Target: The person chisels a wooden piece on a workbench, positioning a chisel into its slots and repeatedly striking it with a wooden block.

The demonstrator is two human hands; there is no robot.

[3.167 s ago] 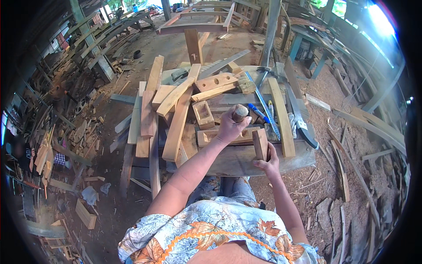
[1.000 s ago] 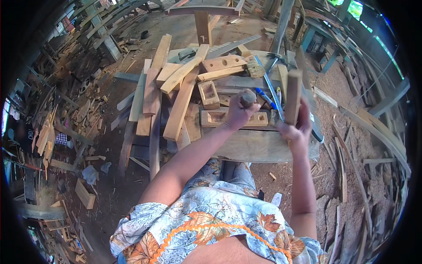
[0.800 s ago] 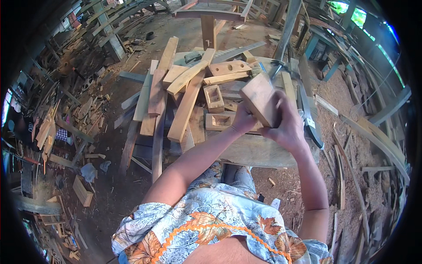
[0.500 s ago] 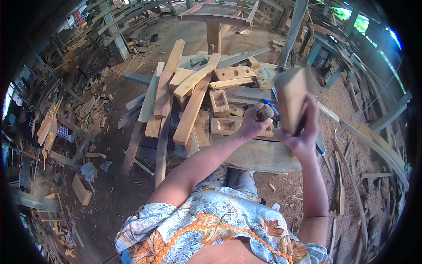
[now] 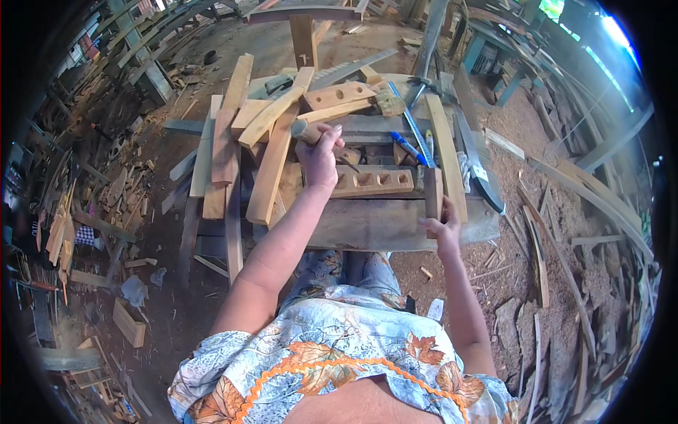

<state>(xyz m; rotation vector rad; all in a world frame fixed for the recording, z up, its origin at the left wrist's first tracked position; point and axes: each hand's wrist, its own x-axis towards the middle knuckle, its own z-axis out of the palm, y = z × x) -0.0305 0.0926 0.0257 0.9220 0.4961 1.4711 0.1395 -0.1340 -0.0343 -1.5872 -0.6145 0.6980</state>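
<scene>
My left hand (image 5: pixel 322 157) is wrapped around the wooden handle of a chisel (image 5: pixel 306 131), whose thin shaft slants down and right. Just below the chisel lies a pale timber piece (image 5: pixel 372 182) with several rectangular mortises cut in its upper face. At the bench's right part, my right hand (image 5: pixel 445 230) grips the near end of a wooden block (image 5: pixel 433 193), which is held on end close to the timber's right side. The fingers partly hide the block's lower end.
Stacked boards (image 5: pixel 233 134) cover the bench's left side. A drilled timber (image 5: pixel 340 95), a blue ruler (image 5: pixel 408 113), a blue marker (image 5: pixel 408 148), a hammer (image 5: pixel 421 86) and a long board (image 5: pixel 446 152) lie on the bench (image 5: pixel 339 230). Wood scraps (image 5: pixel 131 319) litter the floor.
My right hand has brought the wooden block down from its raised, blurred position to bench level. My left hand has moved left and away with the chisel. The view has shifted slightly.
</scene>
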